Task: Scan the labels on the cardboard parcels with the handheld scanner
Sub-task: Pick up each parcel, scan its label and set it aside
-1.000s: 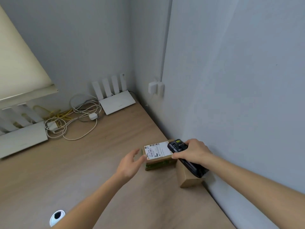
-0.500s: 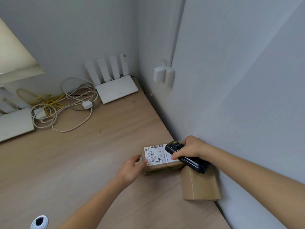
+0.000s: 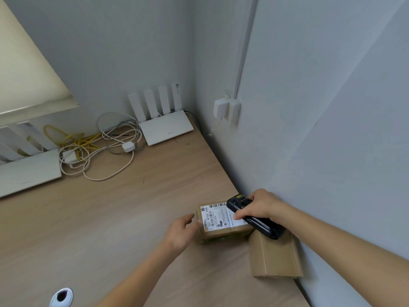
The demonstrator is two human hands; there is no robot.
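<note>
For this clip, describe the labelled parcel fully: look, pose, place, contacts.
The labelled parcel is a small brown cardboard box lying flat on the wooden desk near the wall. A white shipping label with barcodes and "507 N705 A68" covers its top. The left hand touches its left edge; the right hand holds the black scanner over its right end, beside a plain parcel.

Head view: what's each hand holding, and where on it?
Right hand grips the black scanner around its middle, over the labelled parcel. Left hand holds nothing; its fingers touch that parcel's left edge.
</note>
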